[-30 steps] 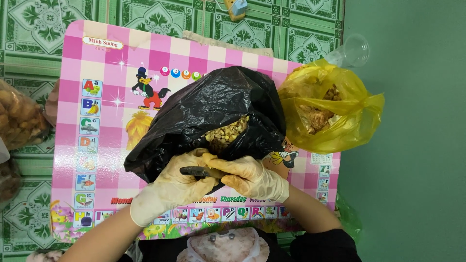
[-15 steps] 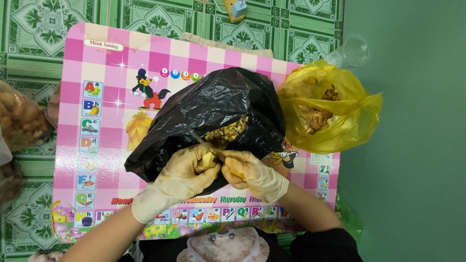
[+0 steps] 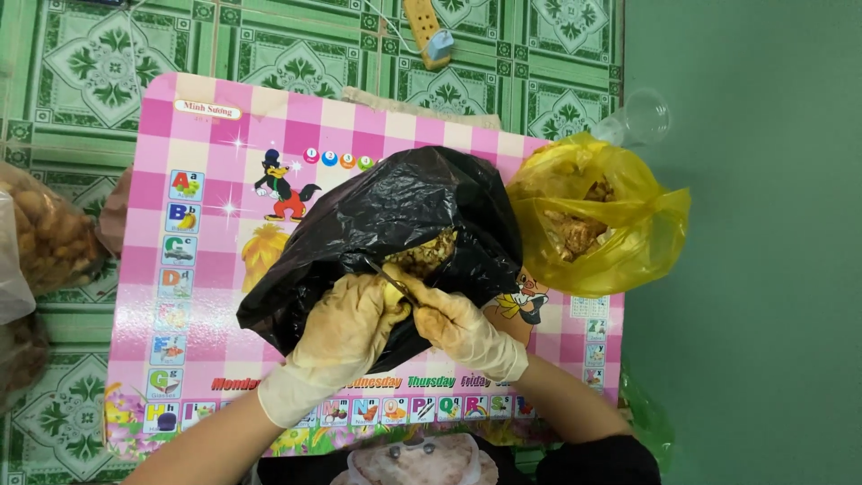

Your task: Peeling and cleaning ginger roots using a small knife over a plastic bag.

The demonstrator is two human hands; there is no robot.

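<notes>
Head view: gripping a small yellowish piece point(image 3: 391, 293) in the gloved left hand point(image 3: 346, 334), closed around it. Pinching a thin dark blade point(image 3: 382, 271) in the gloved right hand point(image 3: 458, 328), touching that piece. Working over an open black bag point(image 3: 395, 229) lying on a pink checked mat point(image 3: 206, 180), just beside a yellow bag point(image 3: 602, 220).

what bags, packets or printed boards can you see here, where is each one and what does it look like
Black plastic bag: centre, crumpled, open, both gloved hands at its mouth.
Yellow plastic bag: right of it, translucent, brownish pieces inside.
Clear bag: left edge, brown pieces inside.
Picture board: underneath, pink-and-white checks, cartoon pictures.
</notes>
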